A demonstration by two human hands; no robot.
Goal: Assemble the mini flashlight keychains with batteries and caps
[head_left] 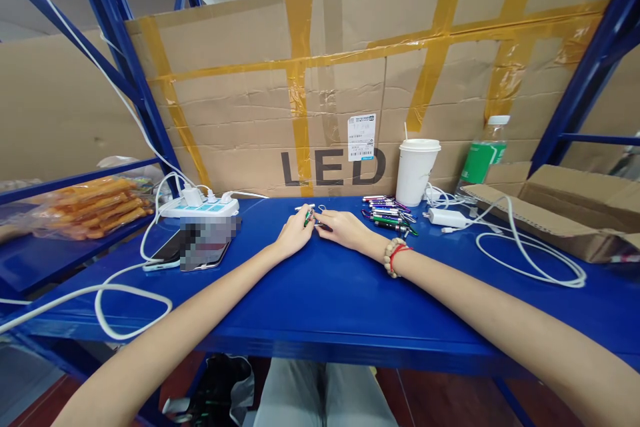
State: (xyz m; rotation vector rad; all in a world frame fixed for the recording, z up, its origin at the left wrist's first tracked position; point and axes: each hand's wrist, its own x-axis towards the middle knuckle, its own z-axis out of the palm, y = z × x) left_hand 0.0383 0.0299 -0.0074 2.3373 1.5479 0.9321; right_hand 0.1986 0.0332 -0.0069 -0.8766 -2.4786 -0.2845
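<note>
My left hand (294, 233) rests on the blue tabletop with its fingers closed round a small green pen-like piece (308, 217), most of it covered by the fingers. My right hand (345, 228), with a beaded bracelet (393, 257) at the wrist, meets it from the right. Its fingers are pinched together; what lies between them is mostly hidden. Just beyond the fingertips lie a slim silvery stick (303, 207) and a small pale loop (323, 207). Right of my right hand is a pile of shiny coloured pen-like sticks (387, 213), several of them purple, silver, green or black.
A white cup with a straw (418, 173), a green-labelled bottle (484, 153), a white adapter with cable (450, 217) and an open cardboard box (565, 213) stand right. Left are a power strip (203, 207), phones (170, 250) and loose cables. Cardboard (250, 113) walls the back.
</note>
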